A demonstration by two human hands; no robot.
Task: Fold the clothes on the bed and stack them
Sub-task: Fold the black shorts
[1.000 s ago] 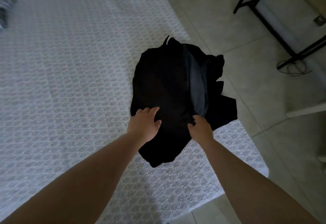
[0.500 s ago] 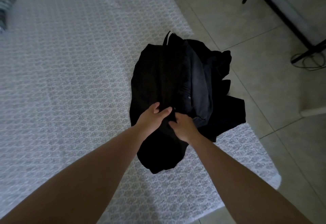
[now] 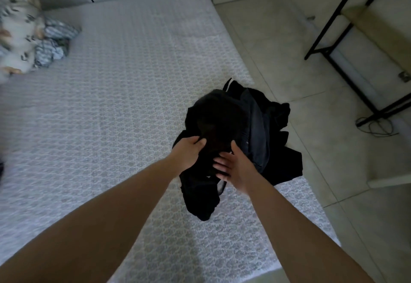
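Note:
A heap of black clothes [image 3: 240, 124] lies at the right edge of the bed [image 3: 111, 109], part of it hanging over the side. My left hand [image 3: 188, 150] grips a fold of the top black garment, fingers curled into the cloth. My right hand [image 3: 235, 164] is close beside it, fingers spread and pointing left, touching the same garment. A loose end of the black cloth [image 3: 201, 202] trails toward me on the mattress.
A patterned pillow [image 3: 15, 29] and a striped crumpled cloth [image 3: 53, 42] sit at the bed's far left. To the right is tiled floor [image 3: 289, 60], a black-framed table [image 3: 355, 29] with a cable [image 3: 375, 125] under it.
The view has tilted up, showing more of the bed. My left hand has closed on the top garment and my right hand has turned with fingers spread; the cloth is bunched up.

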